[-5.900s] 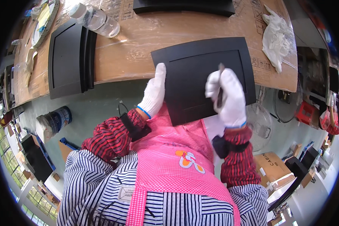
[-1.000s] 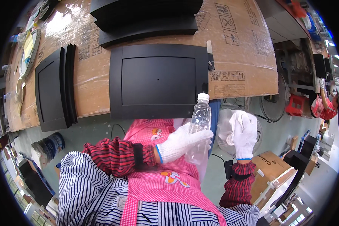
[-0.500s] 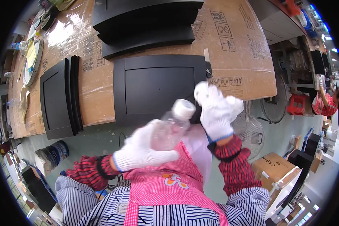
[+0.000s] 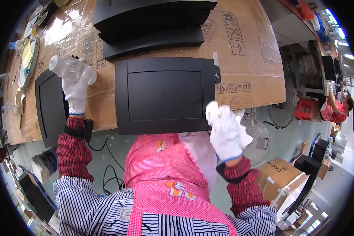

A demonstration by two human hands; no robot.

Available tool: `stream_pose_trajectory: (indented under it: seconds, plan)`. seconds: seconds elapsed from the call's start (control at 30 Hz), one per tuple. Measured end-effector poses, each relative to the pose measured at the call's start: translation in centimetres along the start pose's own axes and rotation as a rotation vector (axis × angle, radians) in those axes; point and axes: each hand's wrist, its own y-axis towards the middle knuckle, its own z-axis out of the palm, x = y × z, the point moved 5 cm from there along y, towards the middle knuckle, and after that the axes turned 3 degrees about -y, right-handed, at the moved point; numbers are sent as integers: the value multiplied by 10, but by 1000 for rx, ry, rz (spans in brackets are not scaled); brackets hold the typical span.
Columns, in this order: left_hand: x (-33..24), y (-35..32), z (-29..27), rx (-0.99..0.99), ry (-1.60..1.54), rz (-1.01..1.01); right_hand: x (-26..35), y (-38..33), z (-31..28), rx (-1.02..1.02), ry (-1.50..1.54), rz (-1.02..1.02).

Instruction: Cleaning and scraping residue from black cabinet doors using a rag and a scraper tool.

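Observation:
My left hand [image 4: 76,88], in a white knitted glove, is wrapped round a clear plastic bottle [image 4: 70,65] with a white cap. It is over the far end of a set of black panels [image 4: 51,106] at the left of the table. A black framed panel [image 4: 165,94] with a recessed middle lies flat in front of me. By its near right corner is my gloved right hand [image 4: 226,131], its fingers closed on a bunched white cloth [image 4: 244,138]. The glove partly hides the cloth.
Brown printed cardboard under clear film covers the table [image 4: 259,78]. A stack of black panels [image 4: 153,43] stands at its far side. Floor fans [image 4: 255,139], a carton [image 4: 281,177] and a bucket [image 4: 45,163] stand around. At far right is another person [image 4: 338,108].
My left hand has carried the bottle from in front of my apron out to the left, over the table. My right hand has dropped slightly nearer to me beside the panel's corner.

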Motion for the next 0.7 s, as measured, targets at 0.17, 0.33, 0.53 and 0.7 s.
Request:
stream_pose_trajectory:
  seconds: [0.17, 0.33, 0.53, 0.7]
  plan:
    - [26, -4, -19, 36, -6, -211, -5, 38, 7, -35, -79, 31]
    - [-17, -45, -1, 28, -16, -309, -7, 13, 2, 68, -176, 65]
    - [-33, -117, -10, 203, 204, -252, -12, 17, 3, 64, -154, -29]
    - [-82, -101, 35, 740, 618, 320, -12, 9, 0, 116, -166, -28]
